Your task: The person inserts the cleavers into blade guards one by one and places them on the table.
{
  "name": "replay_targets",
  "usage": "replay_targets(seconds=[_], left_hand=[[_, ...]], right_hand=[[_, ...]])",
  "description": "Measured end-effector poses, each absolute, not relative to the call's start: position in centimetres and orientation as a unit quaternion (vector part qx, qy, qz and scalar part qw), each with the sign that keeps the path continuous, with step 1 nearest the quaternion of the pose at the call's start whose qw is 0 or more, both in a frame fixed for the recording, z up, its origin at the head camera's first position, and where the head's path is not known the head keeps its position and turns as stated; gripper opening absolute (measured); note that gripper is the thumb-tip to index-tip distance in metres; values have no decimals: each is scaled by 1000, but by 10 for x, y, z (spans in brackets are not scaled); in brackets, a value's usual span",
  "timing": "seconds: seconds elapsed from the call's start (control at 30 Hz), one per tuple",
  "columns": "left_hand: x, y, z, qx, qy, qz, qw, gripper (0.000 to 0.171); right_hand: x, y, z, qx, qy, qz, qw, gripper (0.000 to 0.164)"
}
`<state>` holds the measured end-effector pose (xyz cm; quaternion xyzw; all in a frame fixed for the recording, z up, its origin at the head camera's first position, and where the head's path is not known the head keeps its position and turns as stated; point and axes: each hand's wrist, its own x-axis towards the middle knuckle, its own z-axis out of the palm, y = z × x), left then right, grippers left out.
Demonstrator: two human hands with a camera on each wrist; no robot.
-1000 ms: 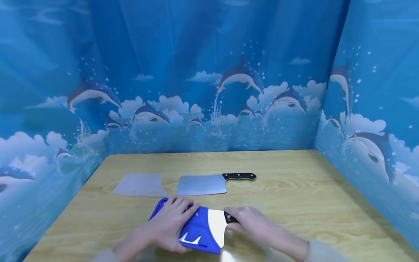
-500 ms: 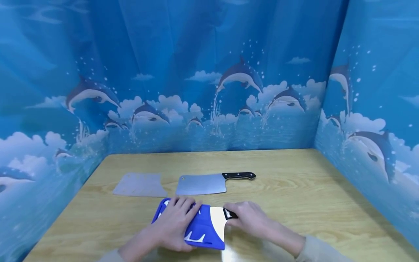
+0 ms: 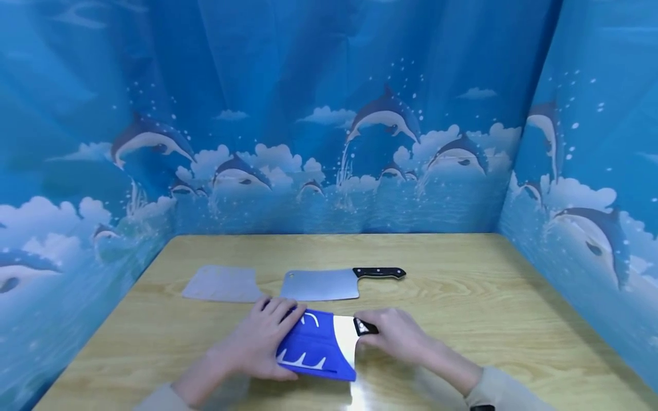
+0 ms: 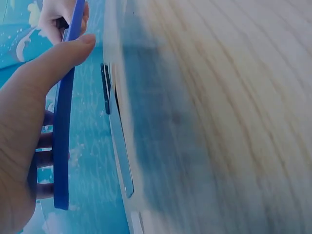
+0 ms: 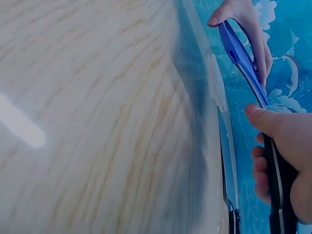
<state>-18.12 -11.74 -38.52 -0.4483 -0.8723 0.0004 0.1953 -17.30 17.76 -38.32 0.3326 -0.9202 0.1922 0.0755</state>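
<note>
In the head view my left hand holds the left end of a blue blade cover with white markings. Its fingers lie over the upper edge, and the thumb is at the lower edge. A cleaver sits in the cover, with a strip of its bright blade showing at the right. My right hand grips the cleaver's black handle. From the left wrist, the blue cover appears edge-on, raised off the table. The right wrist view shows fingers wrapped around the black handle. Most of the blade is hidden.
Behind my hands, a second cleaver lies flat on the wooden table, its black handle pointing right. Left of it lies a pale, translucent blade cover. A blue dolphin-print curtain encloses the back and sides.
My left hand now sits farther toward the cover's left end, hiding the corner that showed before. Cover and cleaver have shifted slightly up and right and lie more level. My right hand still grips the handle.
</note>
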Motion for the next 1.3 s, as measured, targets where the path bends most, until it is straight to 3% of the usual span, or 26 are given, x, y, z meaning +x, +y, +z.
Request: replay_targets(seconds=[0.4,0.6,0.87,1.3], left_hand=[[-198,-150,-379,-427,-885,0,185,108],[-207,-164,-381,-409,-907,-10,104,107],[-209,-169,-389,-382,-924,-11,-13,107],[-211,-174,-402,-382,-924,-16,-17,103]], right_hand=[[-193,175,-381,246,-944,218,40,34],[-203,174,-387,244,-941,235,28,29],[-211,164,-402,261,-932,251,-33,27],[-224,164,-408,225,-920,313,-65,27]])
